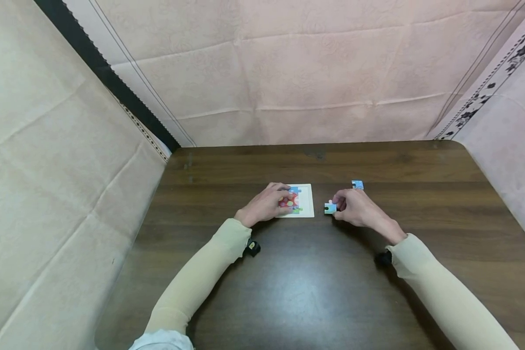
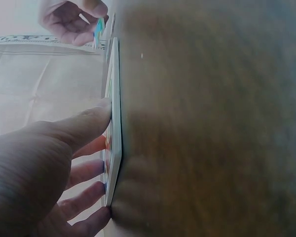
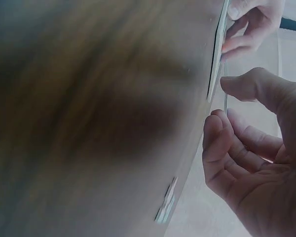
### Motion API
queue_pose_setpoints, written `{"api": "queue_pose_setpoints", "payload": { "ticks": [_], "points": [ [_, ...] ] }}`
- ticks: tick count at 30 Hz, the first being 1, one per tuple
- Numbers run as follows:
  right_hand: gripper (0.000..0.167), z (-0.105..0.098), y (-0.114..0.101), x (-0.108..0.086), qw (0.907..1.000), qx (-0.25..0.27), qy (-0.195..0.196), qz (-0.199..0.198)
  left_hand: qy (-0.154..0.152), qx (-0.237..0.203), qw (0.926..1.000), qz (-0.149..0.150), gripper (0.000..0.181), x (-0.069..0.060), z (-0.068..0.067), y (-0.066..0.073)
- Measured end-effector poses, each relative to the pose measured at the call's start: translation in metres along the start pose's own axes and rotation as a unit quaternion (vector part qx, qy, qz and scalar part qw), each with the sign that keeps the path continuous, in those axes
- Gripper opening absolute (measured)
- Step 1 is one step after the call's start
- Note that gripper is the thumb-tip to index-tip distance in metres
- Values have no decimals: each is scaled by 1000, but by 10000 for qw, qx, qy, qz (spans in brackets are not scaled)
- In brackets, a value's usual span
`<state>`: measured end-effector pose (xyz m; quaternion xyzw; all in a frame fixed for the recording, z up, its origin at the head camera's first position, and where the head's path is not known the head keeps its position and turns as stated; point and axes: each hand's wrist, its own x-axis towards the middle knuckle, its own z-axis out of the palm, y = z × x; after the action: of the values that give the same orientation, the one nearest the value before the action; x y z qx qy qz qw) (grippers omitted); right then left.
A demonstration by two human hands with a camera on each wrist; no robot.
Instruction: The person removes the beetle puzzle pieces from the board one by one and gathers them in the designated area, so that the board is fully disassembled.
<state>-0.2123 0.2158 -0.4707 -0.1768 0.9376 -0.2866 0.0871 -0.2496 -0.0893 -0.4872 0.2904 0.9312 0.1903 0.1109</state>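
A small jigsaw puzzle board with a white border and a colourful picture lies flat on the table. My left hand rests on its left part and hides some of the picture. In the left wrist view the thumb and spread fingertips touch the board's face and edge. Just right of the board, my right hand pinches a light-blue jigsaw piece by its edges between thumb and fingers, raised off the table. Another blue piece lies beyond the right hand.
The brown wooden table has a straight far edge with rounded corners. Pale cloth hangs behind it and at both sides. A dark wrist device sits at the left cuff.
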Motion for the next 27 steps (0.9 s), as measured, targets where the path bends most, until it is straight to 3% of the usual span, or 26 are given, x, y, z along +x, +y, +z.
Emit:
{"api": "queue_pose_setpoints", "payload": {
  "ticks": [7, 27],
  "points": [
    [20, -8, 13, -11, 9999, -1, 159, 33, 3, -5, 10000, -39, 50, 2, 1, -2],
    [24, -28, 47, -41, 9996, -117, 120, 213, -16, -110, 9998, -138, 45, 1, 1, 0]
  ]
}}
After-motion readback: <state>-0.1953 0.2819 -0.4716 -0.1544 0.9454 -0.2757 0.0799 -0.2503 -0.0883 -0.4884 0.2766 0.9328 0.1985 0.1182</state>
